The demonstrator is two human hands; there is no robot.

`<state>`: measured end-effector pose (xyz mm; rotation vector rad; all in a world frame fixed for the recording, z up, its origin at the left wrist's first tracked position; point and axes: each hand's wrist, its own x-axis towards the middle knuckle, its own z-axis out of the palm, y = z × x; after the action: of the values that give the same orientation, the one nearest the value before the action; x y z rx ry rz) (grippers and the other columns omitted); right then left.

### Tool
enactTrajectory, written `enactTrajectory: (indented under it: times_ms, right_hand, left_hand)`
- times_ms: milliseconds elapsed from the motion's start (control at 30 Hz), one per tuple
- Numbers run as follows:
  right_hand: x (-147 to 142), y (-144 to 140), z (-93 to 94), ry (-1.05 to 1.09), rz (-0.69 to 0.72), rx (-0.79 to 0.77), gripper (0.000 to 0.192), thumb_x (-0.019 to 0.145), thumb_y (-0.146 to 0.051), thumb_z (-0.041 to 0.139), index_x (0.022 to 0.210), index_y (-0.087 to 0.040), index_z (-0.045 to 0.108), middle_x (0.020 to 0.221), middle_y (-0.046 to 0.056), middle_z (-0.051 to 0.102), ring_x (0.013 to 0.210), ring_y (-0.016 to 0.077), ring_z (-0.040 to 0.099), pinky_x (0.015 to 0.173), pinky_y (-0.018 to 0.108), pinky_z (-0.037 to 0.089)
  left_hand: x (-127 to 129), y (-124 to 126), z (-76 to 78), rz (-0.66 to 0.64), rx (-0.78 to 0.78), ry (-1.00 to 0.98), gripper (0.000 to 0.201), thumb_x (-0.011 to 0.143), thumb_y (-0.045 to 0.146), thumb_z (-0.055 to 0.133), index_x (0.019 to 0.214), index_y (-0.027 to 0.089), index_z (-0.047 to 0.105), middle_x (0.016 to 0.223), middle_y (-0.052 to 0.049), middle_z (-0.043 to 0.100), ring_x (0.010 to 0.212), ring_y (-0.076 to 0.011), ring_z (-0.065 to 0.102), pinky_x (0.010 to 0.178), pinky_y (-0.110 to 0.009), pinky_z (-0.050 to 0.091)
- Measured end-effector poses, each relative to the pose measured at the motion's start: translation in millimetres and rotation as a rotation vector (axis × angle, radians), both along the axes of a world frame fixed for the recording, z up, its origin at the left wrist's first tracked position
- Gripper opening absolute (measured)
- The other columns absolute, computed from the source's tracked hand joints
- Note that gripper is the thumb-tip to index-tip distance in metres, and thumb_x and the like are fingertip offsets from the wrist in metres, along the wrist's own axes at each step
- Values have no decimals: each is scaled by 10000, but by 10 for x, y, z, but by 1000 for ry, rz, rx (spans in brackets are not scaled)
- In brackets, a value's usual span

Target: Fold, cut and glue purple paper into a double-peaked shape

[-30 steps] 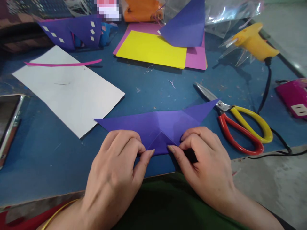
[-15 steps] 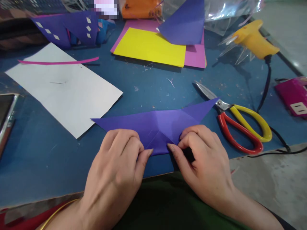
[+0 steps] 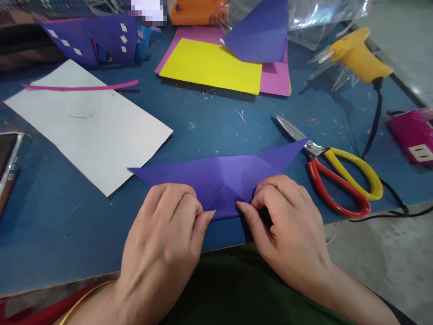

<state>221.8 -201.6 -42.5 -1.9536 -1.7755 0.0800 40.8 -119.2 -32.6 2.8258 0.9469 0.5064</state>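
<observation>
A folded sheet of purple paper (image 3: 233, 174) lies near the table's front edge, its two pointed ends spreading left and right. Crease lines cross its middle. My left hand (image 3: 165, 230) pinches its lower edge left of centre, thumb against curled fingers. On the other side, my right hand (image 3: 287, 225) grips the same edge between thumb and bent fingers. The paper's right tip touches the scissors (image 3: 314, 149), which have one red and one yellow handle. Its left tip overlaps a corner of the white sheet (image 3: 101, 131). My fingers hide parts of the lower edge.
A pink strip (image 3: 81, 86) rests across the white sheet. Behind are yellow paper (image 3: 209, 65), a purple piece (image 3: 260, 36) and a purple cut-out with white squares (image 3: 74, 38). A yellow glue gun (image 3: 361, 54) with a black cord and a magenta box (image 3: 412, 135) are at right.
Almost nothing differs. Both hands keep their pinch on the purple paper, and the view has shifted very slightly.
</observation>
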Motion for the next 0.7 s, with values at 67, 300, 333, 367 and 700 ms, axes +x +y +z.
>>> enactTrajectory:
  times_ms: [67, 300, 333, 367, 700]
  right_hand:
    - [-3, -2, -2, -9, 3, 3, 238, 982, -250, 560, 764, -211, 474, 799, 48, 562, 747, 205, 527, 669, 367, 404]
    - [6, -18, -37, -29, 1, 33, 242, 1008, -280, 550, 784, -202, 502, 819, 62, 592, 763, 208, 549, 668, 360, 399]
    - [13, -24, -47, -26, 4, 36, 246, 1010, -291, 552, 786, -202, 506, 831, 64, 603, 770, 207, 556, 669, 357, 396]
    - [21, -31, -56, -20, 6, 35, 251, 1012, -304, 554, 787, -202, 511, 847, 66, 614, 781, 206, 563, 672, 354, 394]
    - [56, -74, -14, 234, 97, 33, 35, 932, -233, 698, 911, -228, 670, 948, -10, 676, 869, 149, 629, 807, 332, 412]
  left_hand:
    - [-3, -1, 3, -1, -2, -6, 202, 973, 170, 542, 776, 187, 503, 824, -57, 542, 825, -233, 534, 718, -386, 435]
    - [-26, 10, -6, 49, -91, -67, 191, 982, 209, 553, 792, 196, 527, 856, -40, 584, 840, -211, 561, 746, -363, 451]
    - [-37, 11, -9, 59, -133, -86, 173, 976, 232, 574, 809, 199, 544, 883, -34, 597, 855, -204, 571, 756, -354, 456]
    - [-47, 13, -13, 64, -170, -103, 148, 965, 257, 603, 832, 205, 564, 913, -28, 610, 870, -199, 581, 765, -347, 462]
    - [-49, 14, -22, 9, -275, -178, 97, 939, 184, 609, 865, 240, 639, 920, 30, 713, 863, -165, 660, 784, -336, 490]
